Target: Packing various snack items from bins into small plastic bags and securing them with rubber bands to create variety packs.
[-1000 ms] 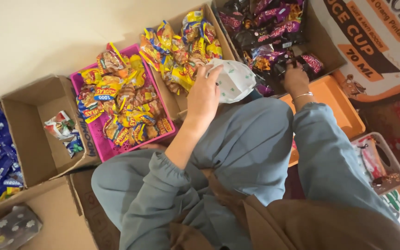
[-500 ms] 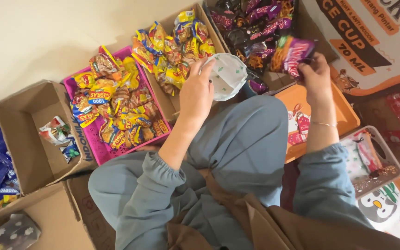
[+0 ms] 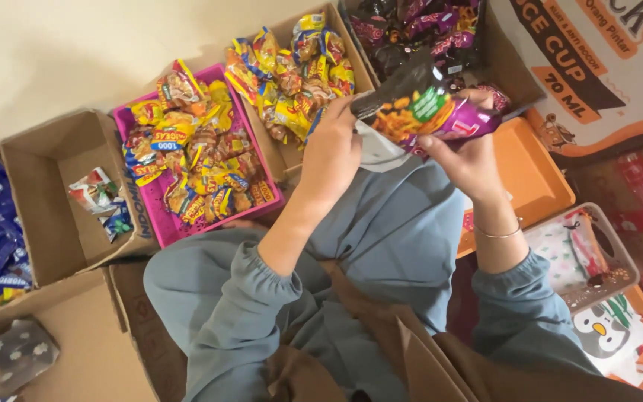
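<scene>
Right hand (image 3: 470, 152) fingers grasping purple snack packet (image 3: 429, 112) | left hand (image 3: 330, 149) fingers grasping white patterned bag (image 3: 378, 152) just beside it | orange tray (image 3: 533, 175) right.

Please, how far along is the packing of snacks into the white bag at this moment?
Done: the left hand holds the white bag open. In hand: the right hand brings a purple snack packet to its mouth, not yet inside. Left: the pink tray and the cardboard boxes are full of packets; what the bag already holds is hidden.
</scene>
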